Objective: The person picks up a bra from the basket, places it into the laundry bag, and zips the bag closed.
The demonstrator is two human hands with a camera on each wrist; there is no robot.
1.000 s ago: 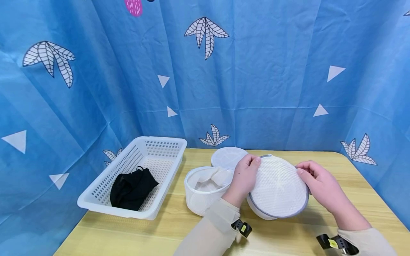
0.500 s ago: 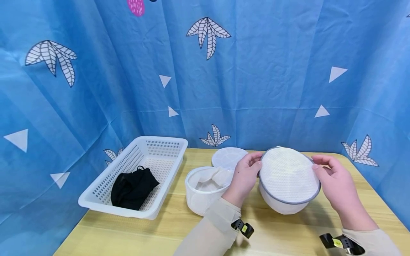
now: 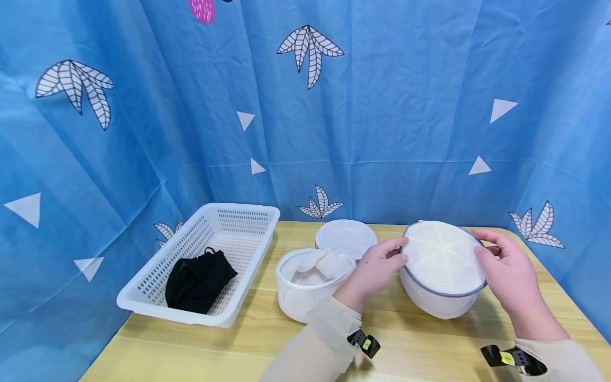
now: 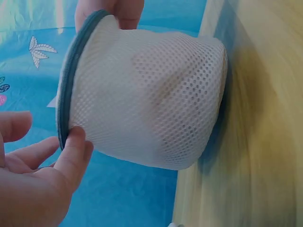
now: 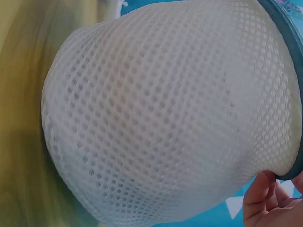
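Note:
Between both hands is a white mesh laundry bag (image 3: 443,257), round with a grey-trimmed rim, tilted so its flat top faces the head camera. My left hand (image 3: 374,268) holds the rim at its left side; in the left wrist view its fingers (image 4: 73,151) reach under the trim. At the right side of the rim, my right hand (image 3: 513,270) pinches the edge, with its fingertips (image 5: 258,196) partly shown in the right wrist view. Nothing inside the bag can be made out clearly.
Left of the hands stands a second white mesh bag (image 3: 298,300), its round lid (image 3: 346,237) folded back and pale fabric (image 3: 329,262) inside. Farther left, a white plastic basket (image 3: 245,215) holds a black garment (image 3: 198,281). A blue patterned curtain (image 3: 396,132) hangs behind the wooden table (image 3: 267,350).
Both hands have moved right, carrying the grey-trimmed laundry bag away from the second bag. Its top is tipped less steeply than a second ago. The basket and second bag have stayed put.

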